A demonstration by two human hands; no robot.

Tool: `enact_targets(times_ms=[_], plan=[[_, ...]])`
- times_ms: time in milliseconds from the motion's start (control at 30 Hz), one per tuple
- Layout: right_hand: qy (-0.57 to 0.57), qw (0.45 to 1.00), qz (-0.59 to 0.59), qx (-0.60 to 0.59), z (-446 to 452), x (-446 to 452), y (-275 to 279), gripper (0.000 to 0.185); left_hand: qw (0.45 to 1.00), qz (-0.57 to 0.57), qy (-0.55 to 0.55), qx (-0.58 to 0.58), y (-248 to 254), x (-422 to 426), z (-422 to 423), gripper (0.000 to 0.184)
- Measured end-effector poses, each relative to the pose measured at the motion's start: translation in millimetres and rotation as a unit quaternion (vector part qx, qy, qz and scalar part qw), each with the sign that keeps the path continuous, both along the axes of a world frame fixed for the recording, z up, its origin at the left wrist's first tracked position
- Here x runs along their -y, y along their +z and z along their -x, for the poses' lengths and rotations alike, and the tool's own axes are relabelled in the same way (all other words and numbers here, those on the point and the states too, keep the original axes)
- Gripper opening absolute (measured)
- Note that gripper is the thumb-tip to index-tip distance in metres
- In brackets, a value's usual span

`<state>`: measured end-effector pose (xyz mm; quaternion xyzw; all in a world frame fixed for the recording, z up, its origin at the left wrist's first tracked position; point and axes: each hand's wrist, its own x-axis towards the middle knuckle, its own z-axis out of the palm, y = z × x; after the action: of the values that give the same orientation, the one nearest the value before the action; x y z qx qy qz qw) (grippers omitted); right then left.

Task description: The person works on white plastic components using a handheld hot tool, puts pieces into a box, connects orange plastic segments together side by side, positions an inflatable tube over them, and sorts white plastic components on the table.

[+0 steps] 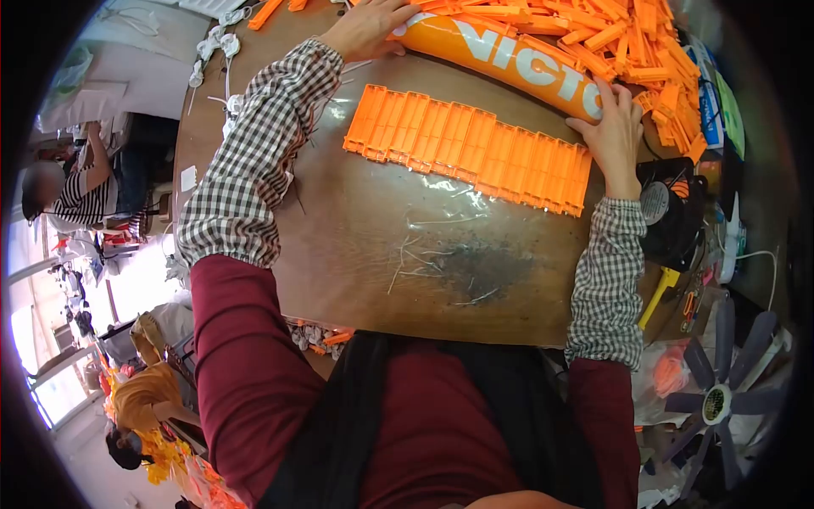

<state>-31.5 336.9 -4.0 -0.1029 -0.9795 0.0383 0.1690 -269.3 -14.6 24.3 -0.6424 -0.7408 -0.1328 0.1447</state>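
Observation:
A long orange tube with white "VICTO" lettering (509, 55) lies across the far part of the table, bowed by the lens. My left hand (369, 30) grips its left end, fingers over the top edge and thumb below. At the other end, my right hand (615, 127) has its thumb and fingers closed around the tube. Just nearer to me, a row of orange plastic strips (471, 148) lies side by side on the table, with a stepped outline. Behind the tube is a large heap of similar loose orange pieces (606, 38).
Short wire scraps (415, 259) and a dark smudge mark the brown tabletop (339, 271). White corded parts (229, 47) lie at the left edge. A black fan unit (670, 212), a yellow-handled tool (657, 297) and a larger fan (716, 403) are at right. Two people sit at left.

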Motion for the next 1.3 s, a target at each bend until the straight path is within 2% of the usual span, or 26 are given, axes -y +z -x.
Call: enact_targets(times_ms=[33, 100, 200, 300, 333, 400, 567, 600, 633, 667, 700, 733, 767, 833, 867, 933, 1000, 1067, 1233, 1267, 1300], plan=[[0.011, 1.0, 0.013, 0.001, -0.2, -1.9, -2.5, 0.078, 1.0, -0.001, 0.002, -0.001, -1.3, 3.1, 1.2, 0.073], [0.0, 1.0, 0.019, -0.017, -1.1, -1.9, -6.3, 0.075, 0.975, 0.144, 0.17, 0.02, 16.7, -7.3, -20.5, 0.069], [0.045, 0.994, 0.062, -0.083, -11.3, -0.5, -2.1, 0.069, 0.975, 0.127, 0.176, -0.048, 15.0, 2.5, -33.9, 0.065], [0.063, 0.979, 0.156, -0.117, -42.3, 9.9, 13.0, 0.069, 0.975, 0.078, 0.207, -0.017, 18.5, 19.7, -69.5, 0.069], [0.058, 0.979, 0.156, -0.115, -53.7, 14.6, 19.4, 0.069, 0.976, 0.079, 0.202, -0.014, 21.6, 28.0, -78.2, 0.069], [0.079, 0.955, 0.27, -0.095, -76.5, 22.1, 28.7, 0.069, 0.987, 0.022, 0.158, 0.019, 24.3, 42.3, -92.9, 0.068], [0.105, 0.962, 0.245, -0.057, -94.9, 18.7, 7.8, 0.075, 0.99, 0.022, 0.109, 0.088, -8.6, 64.5, -110.0, 0.069], [0.094, 0.96, 0.255, -0.065, -98.1, 18.2, 9.7, 0.075, 0.963, -0.071, 0.17, 0.196, -14.8, 67.7, -114.9, 0.067], [0.082, 0.958, 0.266, -0.072, -101.3, 18.7, 11.9, 0.076, 0.913, -0.161, 0.227, 0.299, -20.7, 70.8, -119.2, 0.066], [0.085, 0.958, 0.265, -0.073, -104.1, 20.5, 11.1, 0.076, 0.838, -0.188, 0.285, 0.425, -23.6, 70.0, -119.7, 0.062], [0.019, 0.913, 0.401, -0.073, -105.4, 20.9, 7.8, 0.079, 0.838, -0.191, 0.29, 0.421, -26.2, 72.4, -121.4, 0.062], [-0.045, 0.845, 0.529, -0.069, -103.1, 22.6, 2.5, 0.082, 0.778, -0.186, 0.29, 0.525, -28.3, 76.8, -122.8, 0.061], [-0.047, 0.795, 0.601, -0.071, -99.0, 25.4, -5.3, 0.081, 0.708, -0.178, 0.288, 0.62, -30.4, 81.4, -125.9, 0.06], [-0.042, 0.814, 0.571, -0.1, -93.8, 42.2, -11.8, 0.081, 0.725, -0.192, 0.338, 0.568, -27.8, 71.0, -140.9, 0.065], [-0.039, 0.813, 0.573, -0.096, -91.6, 47.1, -15.5, 0.081, 0.705, -0.208, 0.328, 0.593, -28.8, 71.0, -140.6, 0.065], [-0.048, 0.754, 0.638, -0.15, -85.7, 51.1, -20.5, 0.082, 0.684, -0.226, 0.316, 0.618, -34.5, 67.9, -133.4, 0.064], [-0.044, 0.747, 0.645, -0.153, -74.2, 47.2, -24.0, 0.077, 0.689, -0.271, 0.307, 0.598, -46.7, 67.0, -120.7, 0.075], [-0.038, 0.74, 0.654, -0.154, -58.4, 41.8, -26.7, 0.071, 0.691, -0.284, 0.316, 0.584, -59.6, 59.3, -99.7, 0.076], [-0.045, 0.765, 0.627, -0.139, -44.1, 34.0, -18.9, 0.074, 0.705, -0.291, 0.342, 0.55, -53.7, 50.2, -89.2, 0.077], [-0.044, 0.766, 0.626, -0.139, -47.8, 37.5, -11.7, 0.074, 0.682, -0.294, 0.342, 0.576, -51.0, 53.4, -95.3, 0.073], [-0.072, 0.804, 0.575, -0.134, -54.2, 46.3, -1.1, 0.073, 0.68, -0.295, 0.343, 0.576, -51.9, 60.2, -103.6, 0.073]])
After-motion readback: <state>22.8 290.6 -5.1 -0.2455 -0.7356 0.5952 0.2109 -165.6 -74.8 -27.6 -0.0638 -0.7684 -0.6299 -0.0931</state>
